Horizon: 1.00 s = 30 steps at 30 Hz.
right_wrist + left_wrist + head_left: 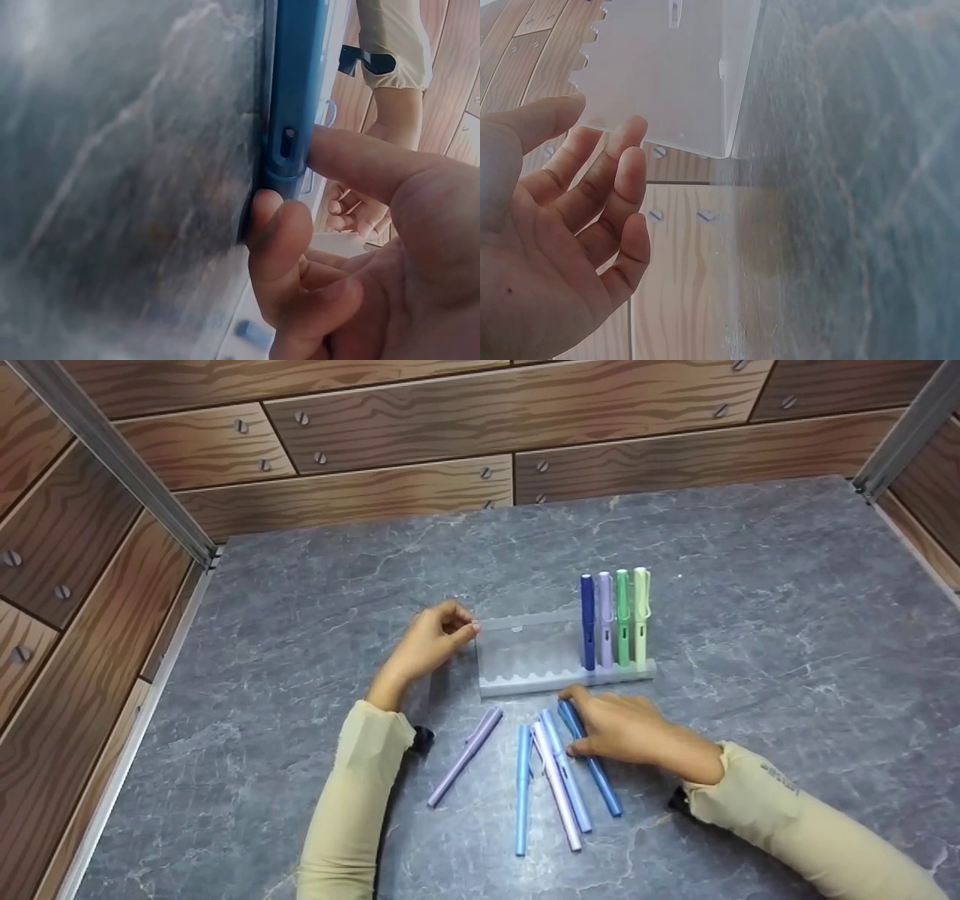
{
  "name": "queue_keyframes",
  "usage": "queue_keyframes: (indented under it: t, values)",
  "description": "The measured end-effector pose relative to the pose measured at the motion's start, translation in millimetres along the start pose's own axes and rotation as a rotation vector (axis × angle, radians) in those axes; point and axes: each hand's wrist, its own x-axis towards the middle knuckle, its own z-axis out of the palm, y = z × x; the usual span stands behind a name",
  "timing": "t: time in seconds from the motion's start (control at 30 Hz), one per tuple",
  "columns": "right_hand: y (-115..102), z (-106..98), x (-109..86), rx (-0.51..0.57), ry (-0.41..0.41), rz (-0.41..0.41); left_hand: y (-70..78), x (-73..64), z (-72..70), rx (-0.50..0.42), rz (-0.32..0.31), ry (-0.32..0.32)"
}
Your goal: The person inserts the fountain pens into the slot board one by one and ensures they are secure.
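A translucent pen rack [532, 649] with scalloped edges stands on the table. Four upright capped pens fill its right part: dark blue [588, 622], lilac [606, 622], green [622, 622] and pale green [641, 619]. At the rack's upper left corner, my left hand [431, 641] pinches the edge between thumb and finger; its other fingers curl loosely in the left wrist view. My right hand [626, 731] grips a blue pen [296, 82] lying in front of the rack, thumb on one side and fingers at its upper end.
Left of the gripped pen lie a periwinkle pen [566, 772], a pale pink-lilac pen [557, 791] and a light blue pen [523, 791], close together. Another purple pen [465, 757] lies slanted nearer the left forearm. Wood-patterned walls [405, 427] border the grey marbled table [750, 622].
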Motion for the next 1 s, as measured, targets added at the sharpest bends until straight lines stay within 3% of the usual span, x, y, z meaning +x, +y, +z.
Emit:
queue_keyframes:
  t: [0.37, 0.73, 1.0]
  values:
    - [6.6, -0.6, 1.3, 0.066, 0.046, -0.068, 0.2, -0.6, -0.5, 0.007, -0.017, -0.001]
    - [10.1, -21.5, -2.7, 0.187, 0.122, -0.148, 1.5, -0.1, 1.6, -0.002, -0.031, 0.006]
    - [8.7, -40.2, -3.0, 0.346, 0.174, -0.123, 1.4, -0.9, 1.1, -0.006, -0.046, 0.001]
